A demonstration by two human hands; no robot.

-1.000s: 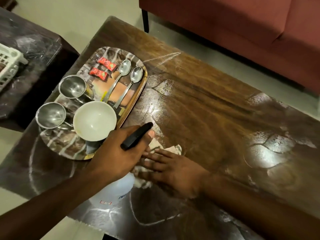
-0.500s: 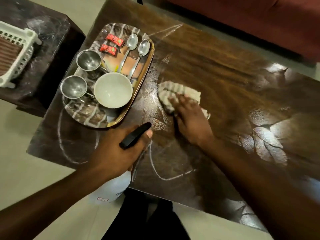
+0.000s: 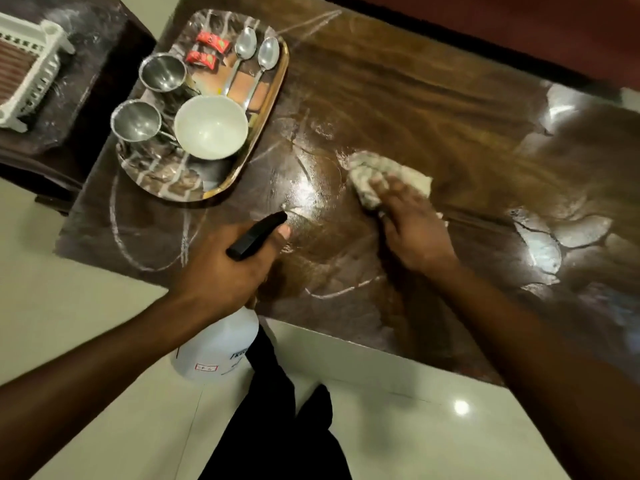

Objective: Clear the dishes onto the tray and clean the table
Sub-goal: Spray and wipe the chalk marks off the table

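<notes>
A dark wooden table (image 3: 433,109) fills the view. At its left end lies a shiny tray (image 3: 166,183) holding a white bowl (image 3: 210,126), two steel cups (image 3: 162,72) (image 3: 135,120), two spoons (image 3: 258,65) and two red sachets (image 3: 207,48). My right hand (image 3: 414,230) presses a crumpled white cloth (image 3: 377,174) flat on the tabletop, right of the tray. My left hand (image 3: 225,268) grips a white spray bottle (image 3: 216,346) with a black trigger head (image 3: 256,235) over the table's near edge.
A white slatted basket (image 3: 26,69) sits on a dark side table (image 3: 86,81) at the far left. A red sofa (image 3: 519,26) runs along the far side. Pale tiled floor (image 3: 398,427) and my dark trouser legs (image 3: 277,427) lie below the near edge.
My right hand has slid the cloth across the tabletop, from close by the bottle outward to the right of the tray. My left hand keeps holding the spray bottle. The camera has shifted.
</notes>
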